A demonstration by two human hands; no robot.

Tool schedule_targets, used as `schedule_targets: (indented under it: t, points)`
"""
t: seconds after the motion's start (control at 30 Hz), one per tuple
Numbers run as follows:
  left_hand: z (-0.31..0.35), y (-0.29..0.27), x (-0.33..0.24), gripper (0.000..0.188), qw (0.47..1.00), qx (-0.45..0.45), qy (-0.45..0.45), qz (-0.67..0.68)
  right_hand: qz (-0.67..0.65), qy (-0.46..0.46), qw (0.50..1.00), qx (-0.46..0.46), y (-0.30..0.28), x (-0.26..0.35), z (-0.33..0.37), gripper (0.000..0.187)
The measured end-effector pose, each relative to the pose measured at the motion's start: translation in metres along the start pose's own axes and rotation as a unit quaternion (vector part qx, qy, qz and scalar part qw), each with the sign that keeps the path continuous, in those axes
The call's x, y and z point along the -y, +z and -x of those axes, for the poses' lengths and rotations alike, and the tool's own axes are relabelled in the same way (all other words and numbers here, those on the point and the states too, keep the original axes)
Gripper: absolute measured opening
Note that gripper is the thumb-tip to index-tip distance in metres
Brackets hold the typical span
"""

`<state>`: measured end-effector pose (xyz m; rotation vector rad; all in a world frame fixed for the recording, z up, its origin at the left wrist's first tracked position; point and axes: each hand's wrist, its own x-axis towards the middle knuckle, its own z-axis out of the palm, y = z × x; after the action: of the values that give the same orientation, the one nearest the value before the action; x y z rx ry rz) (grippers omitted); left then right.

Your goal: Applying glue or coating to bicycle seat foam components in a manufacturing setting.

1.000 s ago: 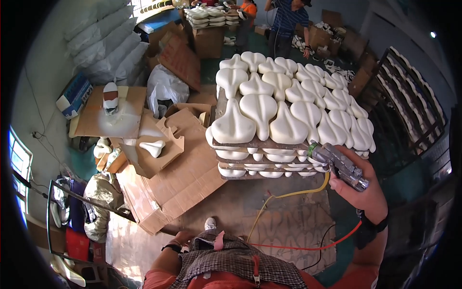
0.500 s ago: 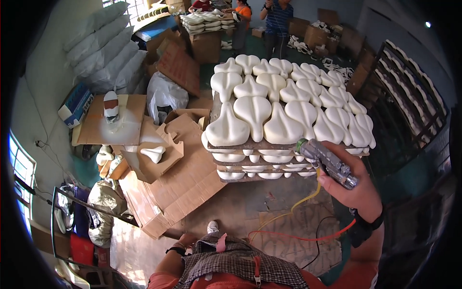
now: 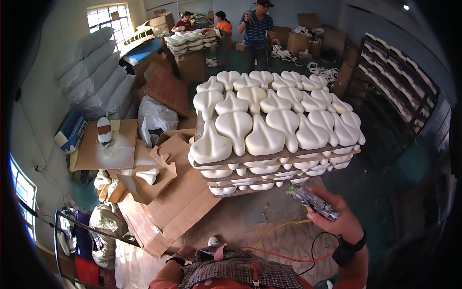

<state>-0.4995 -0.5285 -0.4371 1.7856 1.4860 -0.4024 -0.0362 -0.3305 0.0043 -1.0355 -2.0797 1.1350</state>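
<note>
My right hand (image 3: 342,220) is wrapped round a metal spray gun (image 3: 315,203) with a green ring at its front end. It is just in front of the near side of a tall stack of white foam bicycle saddles (image 3: 233,126), laid in rows on dark boards (image 3: 250,160). A yellow hose (image 3: 273,232) and a red hose (image 3: 288,260) trail below the gun. Low beside my checked apron (image 3: 224,269) is my left hand (image 3: 185,252), its fingers mostly hidden, so what they do cannot be told.
Flattened cardboard (image 3: 166,212) covers the floor at left, with one loose white saddle (image 3: 147,176) in an open carton. A spray can or bottle (image 3: 104,131) stands on another cardboard sheet. Several people work at the back; a rack of saddles (image 3: 399,79) stands at right.
My right hand has lowered with the spray gun, moving from before the upper boards to below the stack's lower edge. The whole view has shifted, showing more of the far room.
</note>
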Motion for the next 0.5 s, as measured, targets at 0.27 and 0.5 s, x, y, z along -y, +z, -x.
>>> schedule_targets:
  t: [0.27,0.5]
  points:
    - [-0.028,-0.029,-0.002,0.025,0.961,0.013,-0.098,0.259,0.103,0.185,0.949,-0.233,0.088,-0.221,0.098,0.056]
    - [-0.061,-0.041,0.018,0.022,0.958,0.019,-0.048,0.284,0.041,0.467,0.881,-0.061,0.183,-0.326,0.268,0.058]
